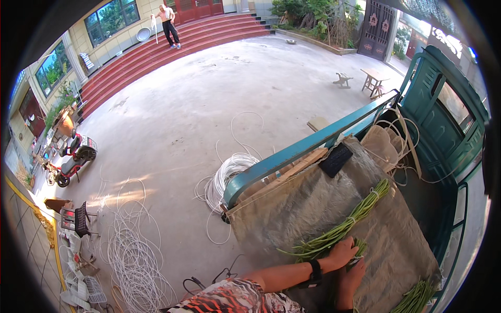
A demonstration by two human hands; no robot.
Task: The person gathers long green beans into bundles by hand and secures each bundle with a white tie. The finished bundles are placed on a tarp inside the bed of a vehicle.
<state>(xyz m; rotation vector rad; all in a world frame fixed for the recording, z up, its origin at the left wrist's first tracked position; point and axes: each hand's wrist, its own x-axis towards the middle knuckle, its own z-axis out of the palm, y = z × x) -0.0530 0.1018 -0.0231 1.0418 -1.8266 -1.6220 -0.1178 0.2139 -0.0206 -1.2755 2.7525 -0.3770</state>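
Both hands are at a short bunch of long thin green stalks (360, 243) on a brown tarp (297, 208). My left hand (340, 254), a dark band on its wrist, is closed on this bunch. Close below it, my right hand (355, 275) grips the lower part, its fingers partly hidden. Just beyond lies a longer bundle of green stalks (360, 213), with a pale tie near its far end. Another pile of green stalks (417, 296) rests at the tarp's lower right corner. A flat black object (335, 160) lies on the tarp's far edge.
The tarp lies across a green truck bed with a blue-green rail (308, 148). Coiled white tubing (229, 175) sits on the concrete beside it, with loose tubing (133, 255) farther left. A red scooter (73, 160) stands left. A person (168, 25) is on the red steps (209, 32).
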